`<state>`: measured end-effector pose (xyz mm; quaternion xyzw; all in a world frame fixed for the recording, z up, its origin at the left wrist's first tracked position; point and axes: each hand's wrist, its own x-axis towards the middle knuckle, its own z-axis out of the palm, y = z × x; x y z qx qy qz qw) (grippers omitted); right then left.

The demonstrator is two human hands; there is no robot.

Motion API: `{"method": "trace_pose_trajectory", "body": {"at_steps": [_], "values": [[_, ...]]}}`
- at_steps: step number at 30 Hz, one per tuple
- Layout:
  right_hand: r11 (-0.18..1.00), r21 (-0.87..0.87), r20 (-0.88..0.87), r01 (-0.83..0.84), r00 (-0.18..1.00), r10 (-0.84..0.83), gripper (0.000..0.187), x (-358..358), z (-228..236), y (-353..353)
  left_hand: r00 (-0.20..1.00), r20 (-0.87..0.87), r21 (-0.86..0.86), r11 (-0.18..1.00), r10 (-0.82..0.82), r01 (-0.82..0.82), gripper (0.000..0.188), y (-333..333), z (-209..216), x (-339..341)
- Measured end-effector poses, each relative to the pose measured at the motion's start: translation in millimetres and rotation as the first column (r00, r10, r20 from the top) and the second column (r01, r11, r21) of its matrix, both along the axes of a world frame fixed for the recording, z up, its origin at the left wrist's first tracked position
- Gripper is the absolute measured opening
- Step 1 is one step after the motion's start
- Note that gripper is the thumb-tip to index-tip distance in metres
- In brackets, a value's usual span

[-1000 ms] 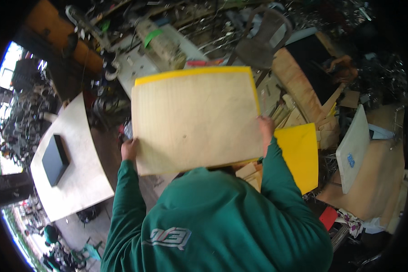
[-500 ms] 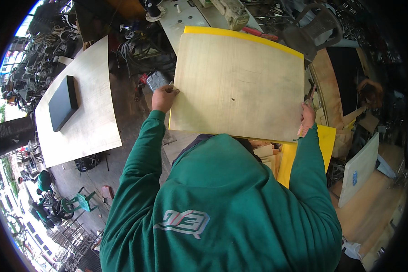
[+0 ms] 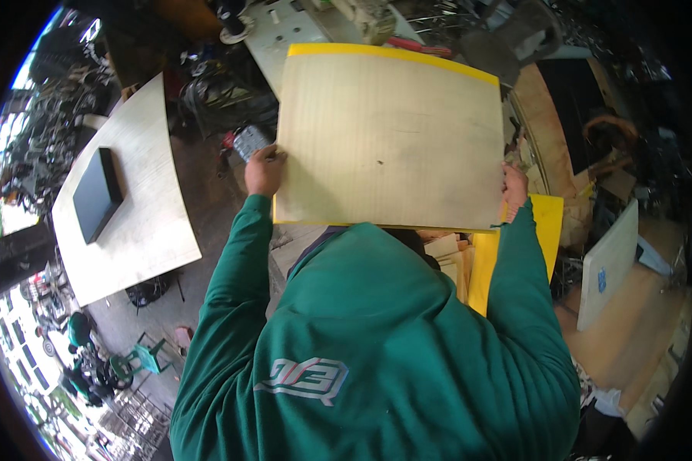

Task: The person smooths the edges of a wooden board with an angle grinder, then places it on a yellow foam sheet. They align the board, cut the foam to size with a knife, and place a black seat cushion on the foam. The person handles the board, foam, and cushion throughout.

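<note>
A pale plywood panel (image 3: 388, 142) with yellow along its far edge is held out flat in front of me. My left hand (image 3: 264, 172) is closed on its left edge, thumb on the top face and the other fingers mostly hidden. Opposite it, my right hand (image 3: 514, 187) grips the right edge near the near corner; its fingertips are partly hidden. The panel's face carries a small dark spot and faint scratches. Below its near right corner, a yellow sheet (image 3: 544, 230) shows beside my right forearm.
On the left stands a pale tabletop (image 3: 142, 230) bearing a black box-shaped block (image 3: 97, 196). Beyond the panel is a grey work table (image 3: 284, 27). Wood pieces (image 3: 447, 250) lie under its near edge. At right are a leaning board (image 3: 607, 265) and a dark chair (image 3: 515, 42).
The view has shifted a little, and the panel with both hands appears slightly farther left. Both hands keep their hold on its sides.
</note>
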<state>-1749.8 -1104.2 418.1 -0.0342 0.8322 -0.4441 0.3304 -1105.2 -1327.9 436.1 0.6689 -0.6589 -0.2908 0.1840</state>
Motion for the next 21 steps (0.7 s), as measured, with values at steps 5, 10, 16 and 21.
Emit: {"method": "trace_pose_trajectory", "body": {"at_steps": [5, 10, 16, 21], "values": [[0.995, 0.098, -0.067, -0.013, 0.998, 0.02, 0.018, 0, -3, 1, 0.986, -0.139, 0.091, 0.993, 0.087, -0.075, 0.045, -7, -6, -3], [0.995, -0.057, -0.006, -0.077, 0.997, 0.077, 0.03, -13, -20, -2, 0.988, -0.145, 0.099, 0.994, 0.048, -0.034, 0.042, -16, -9, 3], [0.957, 0.139, -0.153, -0.256, 0.949, 0.277, 0.03, -23, -16, 3, 0.987, -0.147, 0.159, 0.986, 0.065, -0.042, 0.045, -24, -19, 10], [0.985, 0.081, -0.059, -0.151, 0.986, 0.156, 0.023, -12, 8, 4, 0.949, -0.296, 0.201, 0.978, 0.108, -0.048, 0.044, -22, -24, 9]]}}
